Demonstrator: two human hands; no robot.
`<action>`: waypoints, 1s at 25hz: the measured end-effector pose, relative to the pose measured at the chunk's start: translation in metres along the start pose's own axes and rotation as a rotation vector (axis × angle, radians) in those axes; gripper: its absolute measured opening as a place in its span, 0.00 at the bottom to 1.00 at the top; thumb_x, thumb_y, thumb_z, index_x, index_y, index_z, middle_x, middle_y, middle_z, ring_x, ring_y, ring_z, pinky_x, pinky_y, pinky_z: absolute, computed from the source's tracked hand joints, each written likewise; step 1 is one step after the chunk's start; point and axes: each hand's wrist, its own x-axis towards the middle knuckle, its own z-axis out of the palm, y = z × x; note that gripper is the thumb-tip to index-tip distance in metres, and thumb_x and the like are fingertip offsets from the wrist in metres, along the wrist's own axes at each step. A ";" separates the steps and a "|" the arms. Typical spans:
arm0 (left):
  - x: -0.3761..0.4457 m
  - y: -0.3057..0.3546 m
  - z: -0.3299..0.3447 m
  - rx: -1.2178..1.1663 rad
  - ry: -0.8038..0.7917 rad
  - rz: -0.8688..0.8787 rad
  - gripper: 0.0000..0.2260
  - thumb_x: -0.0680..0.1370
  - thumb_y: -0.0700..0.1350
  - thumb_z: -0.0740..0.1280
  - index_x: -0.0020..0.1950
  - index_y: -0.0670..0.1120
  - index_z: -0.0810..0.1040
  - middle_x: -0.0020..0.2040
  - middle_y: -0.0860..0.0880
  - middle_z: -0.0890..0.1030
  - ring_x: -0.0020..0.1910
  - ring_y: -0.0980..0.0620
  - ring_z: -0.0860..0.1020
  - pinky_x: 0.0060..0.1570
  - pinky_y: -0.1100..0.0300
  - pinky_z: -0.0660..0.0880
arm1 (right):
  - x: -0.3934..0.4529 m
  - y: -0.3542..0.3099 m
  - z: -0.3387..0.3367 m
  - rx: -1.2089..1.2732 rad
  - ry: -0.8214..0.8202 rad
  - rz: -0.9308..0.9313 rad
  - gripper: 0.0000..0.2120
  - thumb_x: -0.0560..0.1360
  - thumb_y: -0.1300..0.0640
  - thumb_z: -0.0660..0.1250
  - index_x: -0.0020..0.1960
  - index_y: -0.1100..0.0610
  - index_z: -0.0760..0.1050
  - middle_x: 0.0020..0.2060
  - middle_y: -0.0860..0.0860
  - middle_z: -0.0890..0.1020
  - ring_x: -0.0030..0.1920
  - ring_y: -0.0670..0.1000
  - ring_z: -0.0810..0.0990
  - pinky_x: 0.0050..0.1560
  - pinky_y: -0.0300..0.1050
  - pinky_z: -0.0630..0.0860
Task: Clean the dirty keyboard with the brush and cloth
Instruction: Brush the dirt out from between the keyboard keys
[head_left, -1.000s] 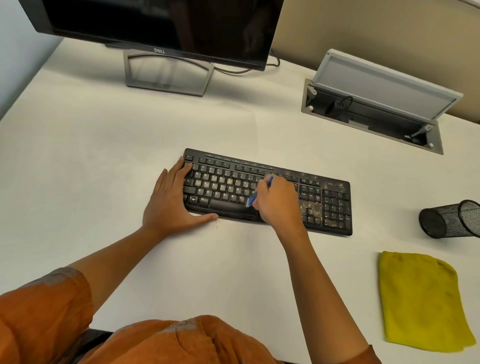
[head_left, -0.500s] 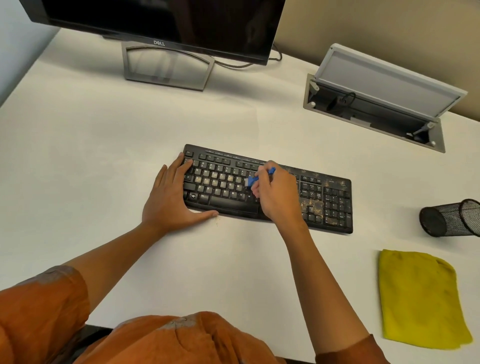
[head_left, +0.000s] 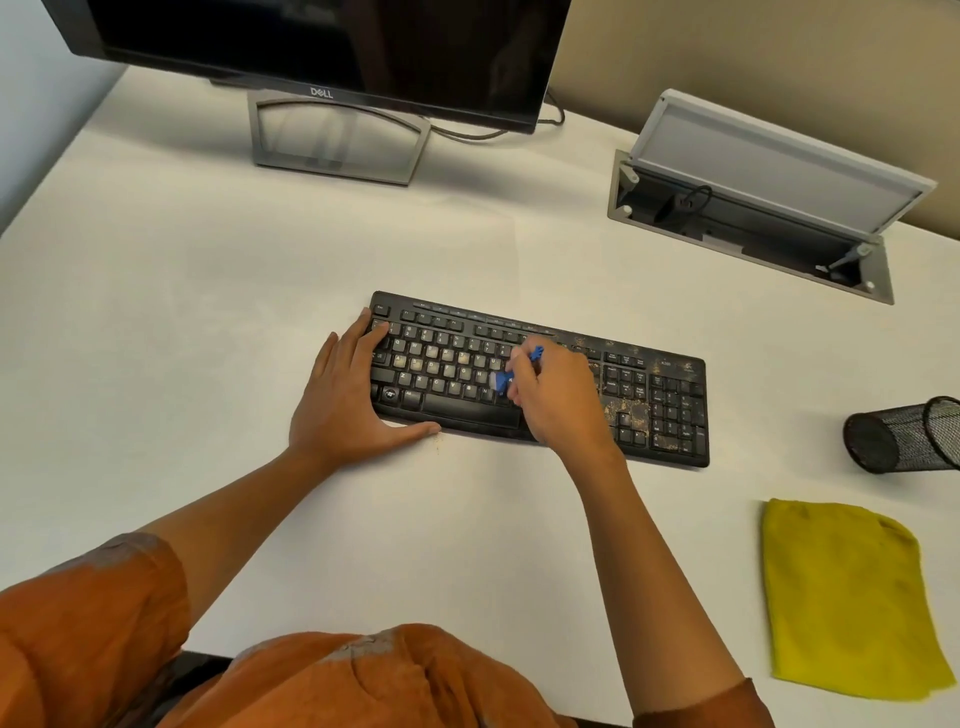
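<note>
Centrally on the white counter (head_left: 208, 322) lies the black keyboard (head_left: 540, 379), its long axis running left to right and tilting slightly toward the person at the right end, with brownish grime thickest around the arrow keys and number pad. The right hand (head_left: 558, 397) has its fingers curled around a small blue brush (head_left: 511, 371), whose handle end points up and away to the right while its pale bristle end points down-left onto the middle letter keys. The left hand (head_left: 345, 402) lies flat with straight fingers on the keyboard's left end, thumb stretched along the front edge, holding nothing. A yellow cloth (head_left: 847, 597) lies flat well to the right, near the front. Beyond it, a black mesh cup (head_left: 904, 436) lies on its side, mouth pointing right. A Dell monitor (head_left: 322, 47) stands at the back.
</note>
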 end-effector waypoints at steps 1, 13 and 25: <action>0.000 0.000 0.000 0.003 -0.003 -0.005 0.57 0.61 0.73 0.77 0.81 0.50 0.58 0.83 0.51 0.56 0.81 0.48 0.56 0.80 0.43 0.55 | -0.002 0.003 -0.003 -0.029 -0.051 0.020 0.14 0.84 0.55 0.57 0.45 0.59 0.77 0.33 0.49 0.82 0.34 0.50 0.82 0.40 0.50 0.80; 0.001 -0.003 0.002 -0.001 -0.039 -0.034 0.57 0.60 0.77 0.74 0.81 0.54 0.56 0.83 0.54 0.54 0.82 0.43 0.56 0.79 0.40 0.57 | -0.011 -0.004 0.005 -0.002 0.051 0.074 0.15 0.84 0.55 0.55 0.46 0.60 0.76 0.32 0.50 0.82 0.38 0.53 0.83 0.42 0.51 0.80; 0.001 -0.004 0.002 0.000 -0.043 -0.039 0.57 0.60 0.78 0.73 0.81 0.55 0.56 0.83 0.55 0.54 0.81 0.42 0.56 0.78 0.39 0.60 | -0.004 -0.005 -0.002 -0.004 0.000 0.115 0.15 0.83 0.58 0.56 0.47 0.64 0.78 0.25 0.45 0.80 0.33 0.50 0.82 0.41 0.49 0.79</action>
